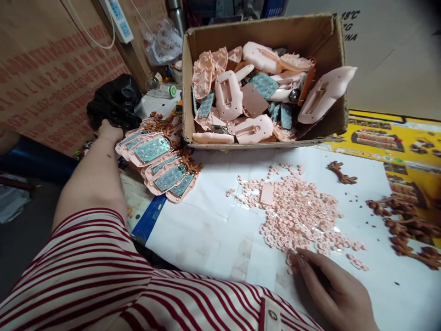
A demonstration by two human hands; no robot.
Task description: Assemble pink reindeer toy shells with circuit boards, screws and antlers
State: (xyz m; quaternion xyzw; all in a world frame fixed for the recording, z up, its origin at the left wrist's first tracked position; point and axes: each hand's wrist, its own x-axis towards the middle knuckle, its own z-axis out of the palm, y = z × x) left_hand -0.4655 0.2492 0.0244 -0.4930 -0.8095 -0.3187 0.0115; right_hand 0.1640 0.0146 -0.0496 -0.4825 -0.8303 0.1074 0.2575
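My left hand [109,131] reaches to the far left, against a black plastic bag [115,99]; its fingers are hidden there. Just this side of it lie overlapping pink plastic shell halves [138,158], fitted with green circuit boards [151,149]. My right hand [330,282] is at the near edge of a spread of small pink button pieces [303,211]. Its thumb and forefinger come together on a few pink button pieces [291,264], partly covered by the fingertips. A flat pink rectangular piece [266,194] lies on the spread.
Behind the buttons stands a cardboard box [262,145] filled with pink shells and circuit boards. Brown antler-shaped parts [409,225] lie at the right, with another brown antler-shaped part [341,173] farther back. White sheeting [206,243] covers the table. A power strip [119,20] hangs upper left.
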